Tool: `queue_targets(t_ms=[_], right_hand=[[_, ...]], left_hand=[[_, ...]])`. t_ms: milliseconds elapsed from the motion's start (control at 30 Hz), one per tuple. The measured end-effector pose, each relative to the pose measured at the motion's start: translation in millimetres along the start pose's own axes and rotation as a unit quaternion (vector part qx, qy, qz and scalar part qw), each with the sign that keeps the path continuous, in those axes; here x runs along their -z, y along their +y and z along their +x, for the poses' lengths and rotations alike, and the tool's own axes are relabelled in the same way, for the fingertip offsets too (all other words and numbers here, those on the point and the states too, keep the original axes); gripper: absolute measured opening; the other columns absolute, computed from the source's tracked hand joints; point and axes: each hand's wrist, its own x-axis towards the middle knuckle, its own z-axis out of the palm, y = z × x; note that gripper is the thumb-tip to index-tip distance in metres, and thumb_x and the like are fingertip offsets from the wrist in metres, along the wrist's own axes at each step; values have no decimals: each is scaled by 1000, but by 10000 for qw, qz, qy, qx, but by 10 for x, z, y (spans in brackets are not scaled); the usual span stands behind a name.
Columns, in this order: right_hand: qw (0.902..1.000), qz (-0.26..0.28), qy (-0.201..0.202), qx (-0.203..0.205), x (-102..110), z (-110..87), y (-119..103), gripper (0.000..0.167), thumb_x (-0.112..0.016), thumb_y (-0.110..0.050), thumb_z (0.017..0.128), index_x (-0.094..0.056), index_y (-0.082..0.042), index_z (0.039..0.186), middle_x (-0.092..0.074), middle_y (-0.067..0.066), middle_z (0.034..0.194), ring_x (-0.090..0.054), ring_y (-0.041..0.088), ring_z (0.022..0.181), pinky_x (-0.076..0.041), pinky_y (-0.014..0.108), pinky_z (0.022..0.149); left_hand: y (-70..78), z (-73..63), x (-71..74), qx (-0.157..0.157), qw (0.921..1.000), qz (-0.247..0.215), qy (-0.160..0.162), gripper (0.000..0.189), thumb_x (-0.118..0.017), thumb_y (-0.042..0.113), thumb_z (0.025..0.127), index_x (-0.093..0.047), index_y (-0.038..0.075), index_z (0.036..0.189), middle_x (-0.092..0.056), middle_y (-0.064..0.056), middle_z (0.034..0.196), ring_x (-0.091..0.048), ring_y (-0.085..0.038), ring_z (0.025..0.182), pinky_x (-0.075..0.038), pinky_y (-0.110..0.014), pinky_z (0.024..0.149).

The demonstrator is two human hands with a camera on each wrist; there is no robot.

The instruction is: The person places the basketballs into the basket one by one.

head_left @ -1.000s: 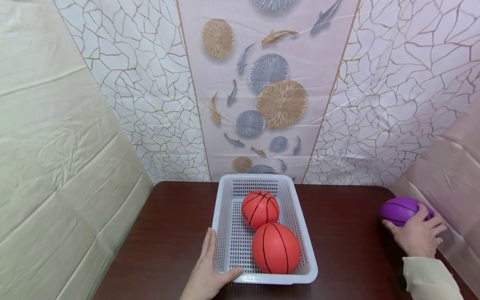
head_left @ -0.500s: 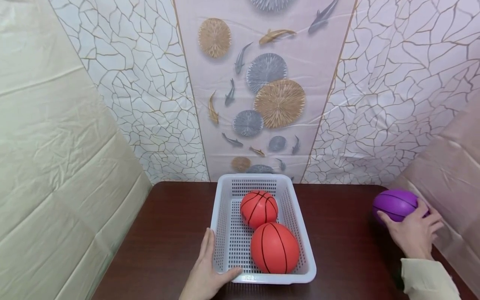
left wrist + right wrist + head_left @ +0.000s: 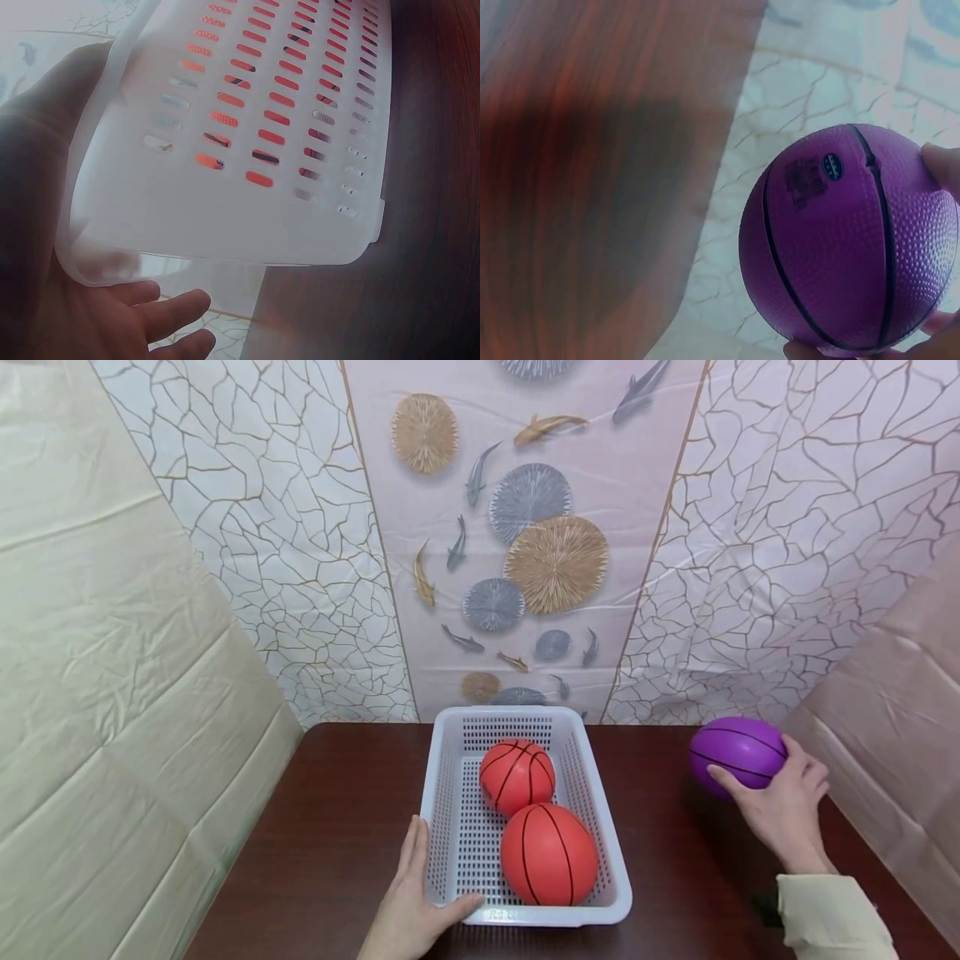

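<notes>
A small purple basketball (image 3: pixel 738 756) with black lines is gripped by my right hand (image 3: pixel 783 802), thumb on the near side and fingers round the right. In the right wrist view the purple ball (image 3: pixel 847 240) is above the dark table, its shadow falling on the wood. My left hand (image 3: pixel 412 889) rests against the front-left corner of a white plastic basket (image 3: pixel 618 868), thumb over the front rim and fingers straight along the left side. Inside the basket sit two red basketballs, a smaller one (image 3: pixel 517 777) behind a larger one (image 3: pixel 549 856).
The basket stands on a dark brown table (image 3: pixel 322 827). A patterned cloth backdrop (image 3: pixel 558 568) hangs behind it. Plain cloth walls flank the table at left (image 3: pixel 135 693) and right (image 3: pixel 885 735).
My right hand has lifted the purple basketball and carried it left from the table's right end. The left hand, the basket and the red basketballs stay in place.
</notes>
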Motion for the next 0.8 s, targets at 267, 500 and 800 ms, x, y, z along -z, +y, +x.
queue_targets(t_ms=[267, 500, 800], right_hand=[[9983, 389, -296, 314, -58, -117, -352, 112, -81, -45, 76, -12, -3, 153, -18, 35, 142, -21, 50, 124, -31, 70, 86], [9927, 611, -683, 783, -105, -247, -665, 110, -80, -43, 78, -10, -7, 155, -19, 32, 142, -30, 51, 119, -38, 72, 83], [9840, 932, -888, 1235, -186, -377, -925, 108, -81, -41, 78, -12, -13, 155, -23, 28, 140, -38, 47, 116, -44, 68, 83]], left_hand=[[5, -5, 2, 8, 10000, -38, -13, 122, -79, 61, 69, -9, 14, 158, -3, -4, 163, -27, -39, 140, -36, -61, 102], [0, 5, 4, 19, 10000, -38, -29, 123, -78, 63, 69, -8, 15, 158, -3, -3, 163, -27, -39, 140, -36, -61, 101], [-11, 4, -5, -9, 10000, -39, -32, 123, -76, 66, 69, -8, 15, 158, -2, -2, 163, -27, -37, 140, -36, -59, 102]])
